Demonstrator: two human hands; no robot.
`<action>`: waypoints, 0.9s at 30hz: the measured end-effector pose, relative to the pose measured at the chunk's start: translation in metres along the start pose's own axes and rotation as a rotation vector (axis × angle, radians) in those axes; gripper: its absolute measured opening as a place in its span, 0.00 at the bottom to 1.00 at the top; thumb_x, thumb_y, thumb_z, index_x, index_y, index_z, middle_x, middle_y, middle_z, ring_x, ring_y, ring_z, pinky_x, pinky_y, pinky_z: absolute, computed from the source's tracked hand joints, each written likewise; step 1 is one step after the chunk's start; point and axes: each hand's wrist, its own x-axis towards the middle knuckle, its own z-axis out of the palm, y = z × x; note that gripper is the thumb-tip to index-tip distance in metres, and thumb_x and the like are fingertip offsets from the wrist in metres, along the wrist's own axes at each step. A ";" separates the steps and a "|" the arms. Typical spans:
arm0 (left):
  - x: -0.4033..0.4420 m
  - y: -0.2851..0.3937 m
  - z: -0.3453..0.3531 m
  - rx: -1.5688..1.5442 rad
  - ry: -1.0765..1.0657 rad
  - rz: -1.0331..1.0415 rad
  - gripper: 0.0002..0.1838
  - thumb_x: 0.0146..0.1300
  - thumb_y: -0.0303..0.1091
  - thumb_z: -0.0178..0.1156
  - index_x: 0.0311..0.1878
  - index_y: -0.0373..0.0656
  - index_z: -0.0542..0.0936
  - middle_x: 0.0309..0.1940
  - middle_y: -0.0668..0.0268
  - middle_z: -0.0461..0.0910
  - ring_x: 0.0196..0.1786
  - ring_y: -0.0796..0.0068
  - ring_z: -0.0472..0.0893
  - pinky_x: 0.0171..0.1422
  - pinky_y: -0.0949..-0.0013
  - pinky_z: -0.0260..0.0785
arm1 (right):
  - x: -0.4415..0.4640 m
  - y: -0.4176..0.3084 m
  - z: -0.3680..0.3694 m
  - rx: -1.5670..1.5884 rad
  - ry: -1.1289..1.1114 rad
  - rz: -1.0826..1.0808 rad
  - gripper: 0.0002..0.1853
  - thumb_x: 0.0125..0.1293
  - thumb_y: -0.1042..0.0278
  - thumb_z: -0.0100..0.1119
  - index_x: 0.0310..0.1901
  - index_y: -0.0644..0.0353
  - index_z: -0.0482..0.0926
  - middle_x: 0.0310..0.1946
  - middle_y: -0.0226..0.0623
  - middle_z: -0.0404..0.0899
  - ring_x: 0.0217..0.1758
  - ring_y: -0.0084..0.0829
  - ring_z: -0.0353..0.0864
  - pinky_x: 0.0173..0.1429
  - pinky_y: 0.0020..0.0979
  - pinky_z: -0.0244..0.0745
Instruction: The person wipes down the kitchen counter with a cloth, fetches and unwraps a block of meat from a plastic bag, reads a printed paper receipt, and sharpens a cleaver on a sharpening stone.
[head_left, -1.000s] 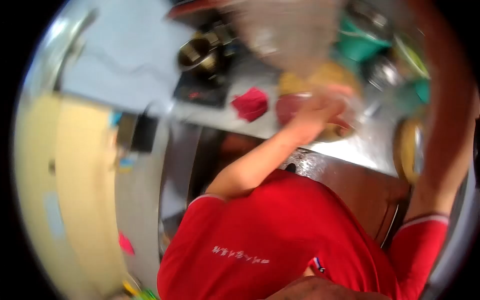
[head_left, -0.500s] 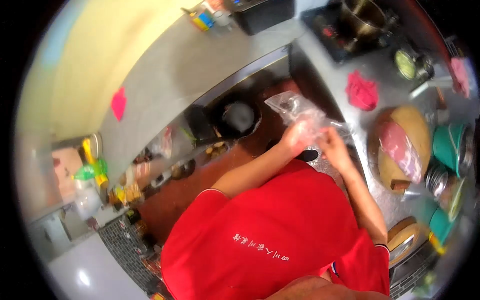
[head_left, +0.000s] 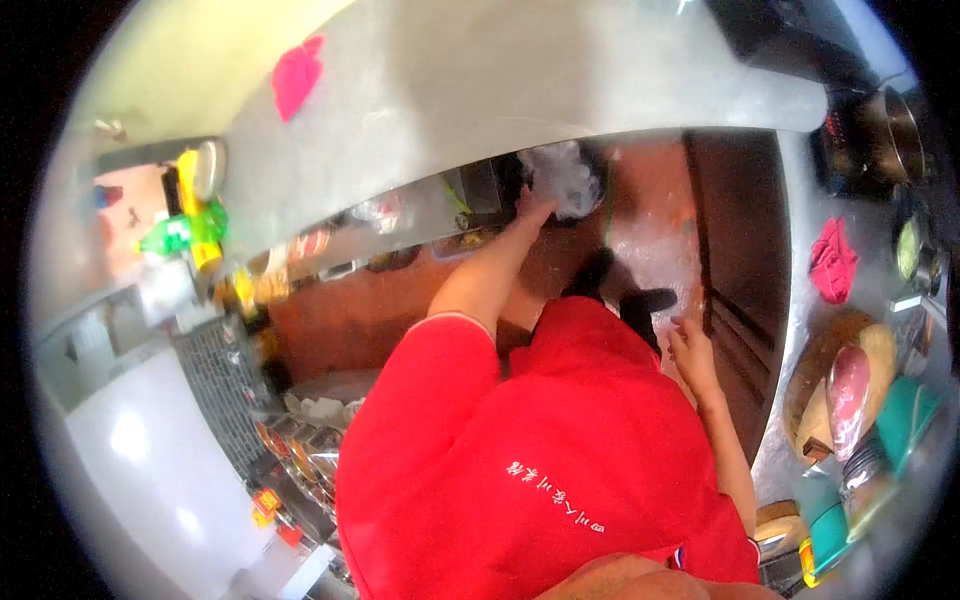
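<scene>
Bag point(head_left: 565, 180) near counter point(head_left: 660, 60) with pink cloth point(head_left: 297, 80)

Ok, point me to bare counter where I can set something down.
The long grey counter looks bare between the bright pink cloth at its left and the black box at its right. The right-hand metal counter is crowded: crumpled red-pink cloth, round wooden chopping board bearing pink raw meat, teal plastic bucket.
</scene>
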 end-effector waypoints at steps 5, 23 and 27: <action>0.024 -0.114 0.012 0.094 -0.384 0.104 0.40 0.64 0.40 0.72 0.76 0.40 0.67 0.65 0.50 0.77 0.65 0.54 0.78 0.67 0.50 0.74 | -0.013 0.014 0.026 -0.087 -0.054 -0.072 0.15 0.71 0.67 0.63 0.56 0.63 0.83 0.39 0.53 0.86 0.42 0.48 0.87 0.50 0.44 0.80; -0.117 -0.450 -0.005 -0.624 -0.023 -0.221 0.11 0.68 0.36 0.63 0.49 0.42 0.79 0.30 0.62 0.78 0.30 0.66 0.78 0.28 0.63 0.70 | -0.038 -0.019 0.060 -0.314 -0.404 -0.270 0.16 0.72 0.68 0.59 0.57 0.65 0.82 0.37 0.52 0.86 0.39 0.41 0.88 0.46 0.37 0.82; -0.187 -0.400 -0.029 -0.810 0.035 -0.262 0.05 0.63 0.31 0.60 0.34 0.40 0.79 0.24 0.60 0.76 0.26 0.65 0.77 0.25 0.60 0.68 | -0.045 -0.024 0.083 -0.470 -0.490 -0.493 0.17 0.73 0.67 0.60 0.57 0.67 0.82 0.43 0.53 0.86 0.43 0.44 0.88 0.49 0.39 0.82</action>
